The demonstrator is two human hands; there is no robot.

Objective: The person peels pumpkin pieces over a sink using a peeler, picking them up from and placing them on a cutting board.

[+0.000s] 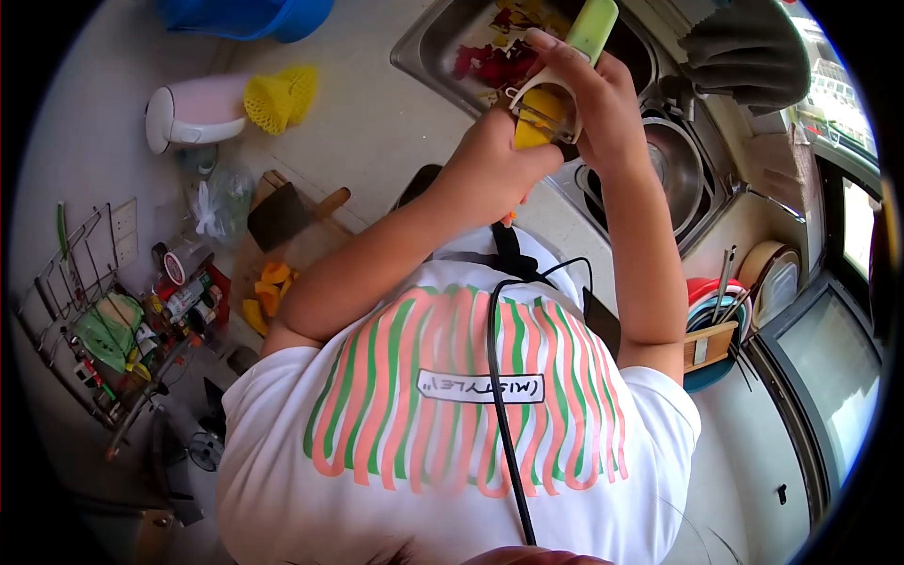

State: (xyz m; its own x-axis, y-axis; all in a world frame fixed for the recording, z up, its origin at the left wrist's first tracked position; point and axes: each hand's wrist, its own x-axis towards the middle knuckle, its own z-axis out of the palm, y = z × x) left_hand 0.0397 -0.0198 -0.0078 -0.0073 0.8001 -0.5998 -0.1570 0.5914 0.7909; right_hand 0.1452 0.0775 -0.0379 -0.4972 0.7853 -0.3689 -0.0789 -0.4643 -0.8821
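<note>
My left hand [494, 160] is closed around a yellow-orange vegetable that looks like a sweet potato [533, 134]; its far end shows past the fingers, and a small orange bit shows below the hand. My right hand [607, 108] grips a peeler with a light green handle [591, 33]. The peeler's white, forked head and blade lie across the vegetable, at or very near its surface. Both hands are held at the near edge of a steel sink [414, 55], where dark red and yellow peelings [494, 64] lie.
To the left, a cleaver [278, 221] lies near orange chunks [270, 289]. A pink and white kettle [193, 115] and a yellow mesh sponge [281, 99] stand farther back. On the right are a metal bowl [678, 155] and stacked colored basins [708, 294]. A wire rack [71, 259] lines the left wall.
</note>
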